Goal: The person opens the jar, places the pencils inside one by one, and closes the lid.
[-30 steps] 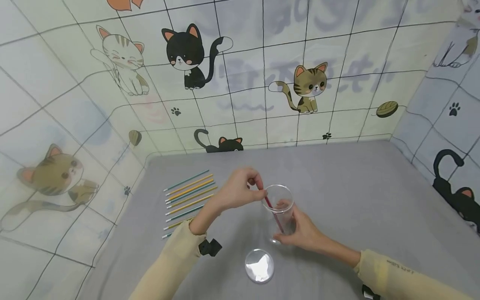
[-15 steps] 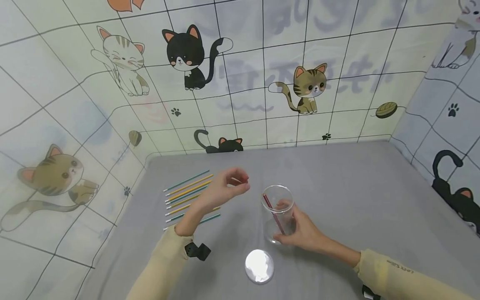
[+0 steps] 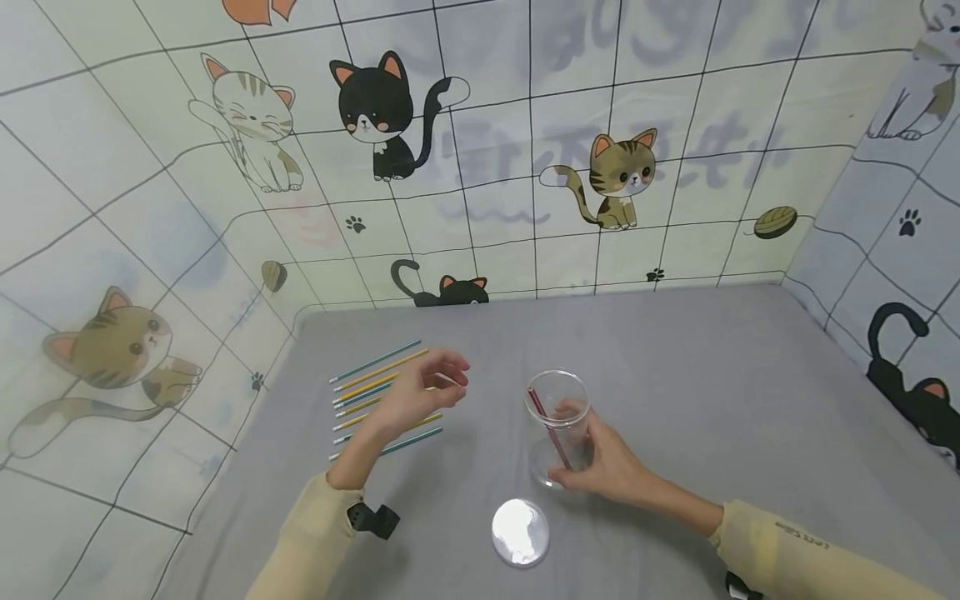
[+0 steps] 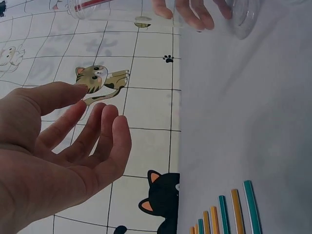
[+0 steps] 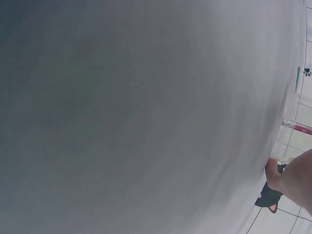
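Observation:
In the head view, my right hand (image 3: 611,458) grips a clear glass jar (image 3: 542,454) that stands upright, fingers behind it and thumb at the front near its base. Leaning inside against the left rim are red pencils (image 3: 553,435), seemingly two. My left hand (image 3: 420,387) hovers left of the jar, over the right ends of a row of pencils (image 3: 380,370). Its fingers are loosely bent and hold nothing, as the left wrist view confirms. The right wrist view catches only the right thumb (image 5: 297,180) and a red pencil (image 5: 303,129) through the jar.
Several teal and yellow pencils (image 4: 237,209) lie side by side at the left, some partly hidden by the left hand. A round clear lid (image 3: 521,533) lies in front of the jar. Grey cloth (image 3: 712,400) covers the table, with cat-print curtain (image 3: 510,150) around it.
My left hand has let go of a red pencil in the jar and moved left, over the pencil row. The right hand and jar have stayed in place.

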A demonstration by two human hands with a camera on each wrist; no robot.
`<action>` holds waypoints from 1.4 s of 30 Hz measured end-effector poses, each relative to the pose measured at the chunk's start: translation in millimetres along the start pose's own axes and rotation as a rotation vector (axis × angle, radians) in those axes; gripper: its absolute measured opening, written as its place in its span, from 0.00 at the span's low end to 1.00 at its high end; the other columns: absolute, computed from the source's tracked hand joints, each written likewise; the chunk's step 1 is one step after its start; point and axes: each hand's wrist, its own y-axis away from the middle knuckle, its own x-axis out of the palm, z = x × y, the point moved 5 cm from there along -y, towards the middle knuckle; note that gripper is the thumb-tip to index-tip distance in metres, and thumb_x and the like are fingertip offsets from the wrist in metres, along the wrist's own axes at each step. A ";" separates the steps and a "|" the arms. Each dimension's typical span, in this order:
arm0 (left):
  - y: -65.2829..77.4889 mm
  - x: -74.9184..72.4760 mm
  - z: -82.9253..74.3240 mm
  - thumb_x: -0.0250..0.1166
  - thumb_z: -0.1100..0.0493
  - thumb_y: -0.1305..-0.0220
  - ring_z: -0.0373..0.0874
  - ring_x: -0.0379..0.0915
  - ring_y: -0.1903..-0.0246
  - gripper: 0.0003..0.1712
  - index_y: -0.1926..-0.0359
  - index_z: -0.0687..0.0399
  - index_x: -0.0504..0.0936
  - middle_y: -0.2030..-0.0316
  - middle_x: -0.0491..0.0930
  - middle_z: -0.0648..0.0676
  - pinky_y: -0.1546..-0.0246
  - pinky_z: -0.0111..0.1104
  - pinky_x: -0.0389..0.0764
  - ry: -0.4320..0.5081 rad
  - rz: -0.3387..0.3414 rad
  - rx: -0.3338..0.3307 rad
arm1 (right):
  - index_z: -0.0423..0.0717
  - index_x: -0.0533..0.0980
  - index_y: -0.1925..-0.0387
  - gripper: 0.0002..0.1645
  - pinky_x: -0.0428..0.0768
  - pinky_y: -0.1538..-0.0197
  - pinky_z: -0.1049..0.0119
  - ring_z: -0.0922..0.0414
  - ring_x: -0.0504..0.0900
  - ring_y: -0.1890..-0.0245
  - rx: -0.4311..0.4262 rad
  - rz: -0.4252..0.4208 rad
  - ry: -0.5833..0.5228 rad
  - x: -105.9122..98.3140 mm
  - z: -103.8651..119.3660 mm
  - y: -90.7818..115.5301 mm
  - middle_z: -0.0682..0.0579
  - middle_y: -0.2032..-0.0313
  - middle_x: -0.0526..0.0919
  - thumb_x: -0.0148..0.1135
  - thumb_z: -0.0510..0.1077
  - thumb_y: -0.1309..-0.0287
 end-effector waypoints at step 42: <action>24.7 -32.4 69.6 0.65 0.77 0.42 0.60 0.79 0.57 0.17 0.51 0.67 0.80 0.57 0.79 0.68 0.55 0.43 0.80 -0.191 -0.087 0.045 | 0.40 0.66 0.40 0.48 0.78 0.50 0.54 0.58 0.78 0.49 0.049 0.018 -0.012 1.2 -4.8 1.0 0.54 0.48 0.79 0.82 0.36 0.65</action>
